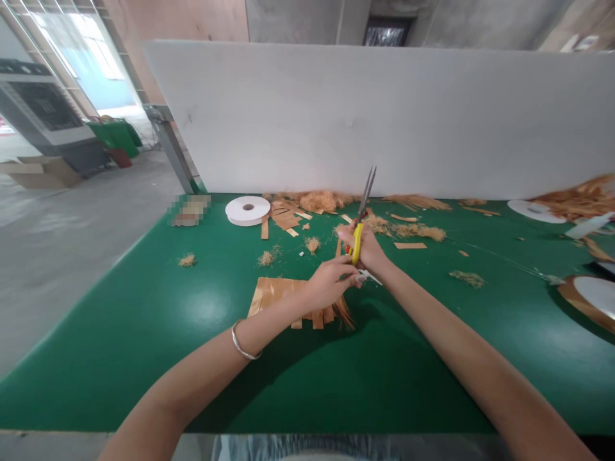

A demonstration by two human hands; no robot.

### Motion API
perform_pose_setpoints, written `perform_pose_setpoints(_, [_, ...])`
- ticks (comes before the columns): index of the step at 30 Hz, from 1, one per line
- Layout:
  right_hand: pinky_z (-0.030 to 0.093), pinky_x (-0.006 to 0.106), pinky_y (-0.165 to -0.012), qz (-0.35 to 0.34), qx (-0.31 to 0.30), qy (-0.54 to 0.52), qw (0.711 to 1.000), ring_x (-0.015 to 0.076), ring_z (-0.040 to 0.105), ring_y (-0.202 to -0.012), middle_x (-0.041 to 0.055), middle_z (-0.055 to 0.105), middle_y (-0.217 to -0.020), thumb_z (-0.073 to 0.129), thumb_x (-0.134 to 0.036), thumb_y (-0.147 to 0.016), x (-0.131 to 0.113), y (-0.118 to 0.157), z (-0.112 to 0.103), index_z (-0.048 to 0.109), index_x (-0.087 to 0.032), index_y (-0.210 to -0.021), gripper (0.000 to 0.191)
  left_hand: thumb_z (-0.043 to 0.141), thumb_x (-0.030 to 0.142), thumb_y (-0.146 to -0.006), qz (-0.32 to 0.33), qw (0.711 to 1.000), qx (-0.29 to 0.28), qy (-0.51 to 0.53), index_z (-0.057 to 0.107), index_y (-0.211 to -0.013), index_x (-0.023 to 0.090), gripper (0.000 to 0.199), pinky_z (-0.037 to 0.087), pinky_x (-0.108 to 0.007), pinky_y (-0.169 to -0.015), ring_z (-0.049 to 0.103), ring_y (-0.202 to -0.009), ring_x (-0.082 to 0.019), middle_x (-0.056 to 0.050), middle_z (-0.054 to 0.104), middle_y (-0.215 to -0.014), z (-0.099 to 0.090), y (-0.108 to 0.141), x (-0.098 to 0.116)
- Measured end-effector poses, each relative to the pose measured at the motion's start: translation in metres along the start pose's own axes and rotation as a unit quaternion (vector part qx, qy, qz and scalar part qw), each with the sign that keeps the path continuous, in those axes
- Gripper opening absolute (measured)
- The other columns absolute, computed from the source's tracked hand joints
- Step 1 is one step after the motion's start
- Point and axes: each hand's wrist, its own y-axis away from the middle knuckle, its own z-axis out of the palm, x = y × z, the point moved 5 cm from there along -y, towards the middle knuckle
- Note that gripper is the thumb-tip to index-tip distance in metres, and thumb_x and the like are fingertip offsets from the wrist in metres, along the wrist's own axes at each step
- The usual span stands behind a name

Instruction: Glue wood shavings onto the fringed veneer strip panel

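Holds long steel scissors with yellow-and-red handles (357,243) in the right hand (369,250), with fingers curled closed round the handles and blades aimed at twelve o'clock. Brings the left hand (331,280), partly curled, up against the lower yellow loop; cannot tell whether with anything pinched in it.

Taking the scissors as clock centre, shows an open brown cardboard box (55,174) on the floor at nine, with contents too hard to make out. Shows a green plastic bin (115,136) between nine and ten, its inside unreadable, and a white plastic bottle (590,226) at three, lying tilted, contents unclear.

Hides part of a glossy tan sheet with strip-cut edge (273,291) beneath the left forearm, at eight on the green table (202,371). Blurs into square blocks a small patch (191,210) at nine, beyond the flat white roll (235,210). Cuts off at the right edge, between three and four, a round white-topped, brown-sided object (574,294). Mostly covers a thin white piece (373,278) under the right wrist.
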Motion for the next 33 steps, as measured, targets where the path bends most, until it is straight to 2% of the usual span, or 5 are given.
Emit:
perform_pose_setpoints(8, [0.038, 0.026, -0.054, -0.060, -0.026, 0.159, 0.985, 0.0111, 0.045, -0.055, -0.0023, 0.051, -0.063, 0.071, -0.047, -0.060, -0.016, -0.008, -0.029, 0.049, -0.020, -0.069, 0.036, 0.053, 0.026, -0.088, -0.016, 1.000, -0.013, 0.014, 0.065, -0.069, 0.018, 0.024, 0.039, -0.030, -0.089, 0.054, -0.104, -0.021, -0.007, 0.060, -0.108, -0.011, -0.007, 0.003])
perform_pose_setpoints(13, [0.041, 0.027, -0.058, -0.115, -0.001, 0.406, 0.907, 0.0166, 0.056, -0.062, 0.0043, 0.065, -0.076, 0.065, -0.037, -0.067, -0.022, 0.007, -0.087, 0.063, -0.018, -0.085, 0.026, 0.051, 0.030, -0.088, -0.062, 0.996, 0.049, 0.048, 0.067, -0.073, 0.018, 0.024, 0.040, -0.027, -0.079, 0.055, -0.092, -0.019, -0.007, 0.061, -0.093, -0.028, -0.008, -0.006])
perform_pose_setpoints(19, [0.041, 0.027, -0.051, -0.057, -0.068, 0.543, 0.835, 0.0185, 0.059, -0.059, 0.0052, 0.066, -0.072, 0.058, -0.032, -0.073, 0.000, 0.043, -0.135, 0.068, -0.019, -0.098, 0.029, 0.050, 0.034, -0.087, -0.105, 0.990, 0.068, 0.057, 0.065, -0.072, 0.017, 0.027, 0.037, -0.024, -0.067, 0.053, -0.078, -0.016, -0.005, 0.061, -0.081, -0.033, -0.006, -0.017])
perform_pose_setpoints(25, [0.038, 0.027, -0.048, -0.002, -0.190, 0.585, 0.789, 0.0179, 0.059, -0.058, 0.0017, 0.066, -0.067, 0.055, -0.020, -0.071, 0.000, 0.074, -0.125, 0.068, -0.025, -0.099, 0.031, 0.048, 0.043, -0.087, -0.118, 0.984, 0.039, 0.125, 0.059, -0.070, 0.016, 0.034, 0.039, -0.023, -0.058, 0.053, -0.060, -0.011, -0.002, 0.059, -0.066, -0.033, -0.006, -0.023])
perform_pose_setpoints(33, [0.037, 0.027, -0.050, -0.098, -0.269, 0.629, 0.723, 0.0187, 0.060, -0.061, 0.0048, 0.071, -0.077, 0.058, -0.026, -0.069, 0.000, 0.085, -0.084, 0.070, -0.020, -0.085, 0.021, 0.052, 0.046, -0.084, -0.190, 0.962, 0.007, 0.198, 0.056, -0.071, 0.015, 0.035, 0.039, -0.019, -0.044, 0.057, -0.051, -0.009, -0.004, 0.064, -0.065, -0.028, -0.003, -0.034])
